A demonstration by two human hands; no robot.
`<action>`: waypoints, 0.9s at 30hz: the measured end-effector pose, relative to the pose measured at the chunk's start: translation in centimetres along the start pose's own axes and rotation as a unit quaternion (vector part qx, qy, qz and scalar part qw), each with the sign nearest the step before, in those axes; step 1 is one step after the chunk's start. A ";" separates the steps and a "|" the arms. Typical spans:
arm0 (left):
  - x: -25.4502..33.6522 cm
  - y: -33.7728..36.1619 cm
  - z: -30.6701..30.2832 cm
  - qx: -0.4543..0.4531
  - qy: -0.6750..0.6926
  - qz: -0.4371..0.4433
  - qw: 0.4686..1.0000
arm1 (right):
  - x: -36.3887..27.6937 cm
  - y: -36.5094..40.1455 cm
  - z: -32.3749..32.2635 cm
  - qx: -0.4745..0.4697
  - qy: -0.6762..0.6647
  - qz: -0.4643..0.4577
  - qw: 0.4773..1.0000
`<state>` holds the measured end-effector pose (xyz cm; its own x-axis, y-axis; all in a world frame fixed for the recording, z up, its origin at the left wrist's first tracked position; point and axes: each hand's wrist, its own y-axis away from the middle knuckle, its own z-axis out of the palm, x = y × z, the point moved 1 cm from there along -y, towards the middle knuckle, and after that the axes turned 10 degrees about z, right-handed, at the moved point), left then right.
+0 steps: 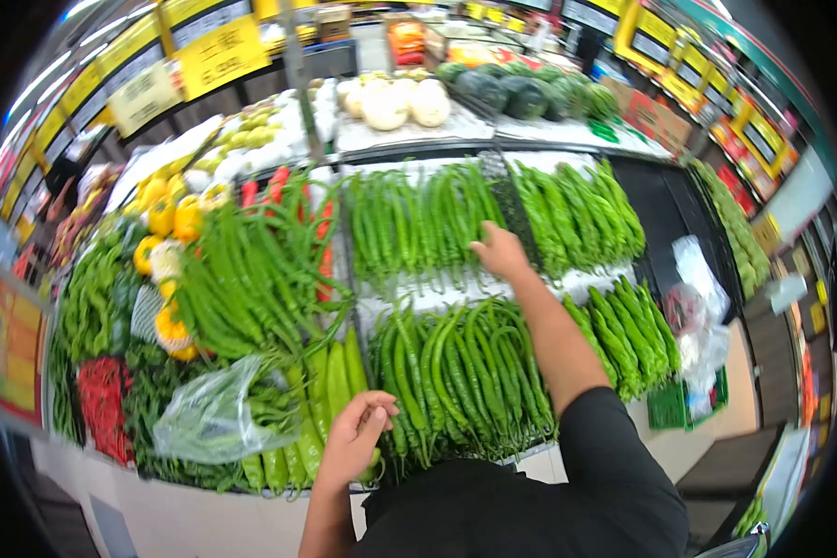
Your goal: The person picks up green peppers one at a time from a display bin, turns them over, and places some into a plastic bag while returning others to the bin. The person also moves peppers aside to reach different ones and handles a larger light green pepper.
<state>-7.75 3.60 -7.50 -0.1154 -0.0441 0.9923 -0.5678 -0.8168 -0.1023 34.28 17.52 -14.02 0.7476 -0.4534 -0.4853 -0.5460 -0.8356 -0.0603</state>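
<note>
My right hand (500, 252) reaches over the far row of long green chili peppers (418, 219), at that row's right end. Its thumb and a finger are apart, and the other fingers are partly hidden; nothing shows in its grip. Close to my body, my left hand (352, 435) hovers loosely curled with its fingers apart, holding nothing. It is beside the near row of long green chili peppers (460, 372) and thick pale green peppers (337, 377). Wrinkled green peppers (581, 219) lie in a block right of my right hand.
A loose pile of long green peppers (251, 270) lies left, near yellow bell peppers (161, 216) and red chilies (105, 409). A clear plastic bag (212, 414) covers some greens. White round melons (384, 107) and watermelons (521, 96) stand behind. A green crate (670, 409) is at right.
</note>
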 end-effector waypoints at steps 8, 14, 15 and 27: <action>11.7 1.5 -9.2 0.151 -0.157 0.205 0.954 | 2.7 10.5 -9.7 -0.084 -0.309 -0.012 0.947; 10.8 -6.8 -19.1 0.149 -0.382 0.107 0.906 | 5.9 19.9 -13.7 -0.079 -0.354 0.017 0.932; 9.6 -8.4 -20.4 0.130 -0.419 0.092 0.894 | 6.5 21.1 -14.0 -0.075 -0.354 0.028 0.932; -2.8 -19.8 -28.2 0.161 -0.598 -0.053 0.783 | 6.8 29.3 -17.2 0.013 -0.209 0.019 0.978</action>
<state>-19.18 36.08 -10.22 0.8742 -0.3168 0.3681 -0.2657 -0.9464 -0.1834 29.88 -15.33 -4.11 0.5091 -0.3126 -0.8019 -0.5837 -0.8101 -0.0548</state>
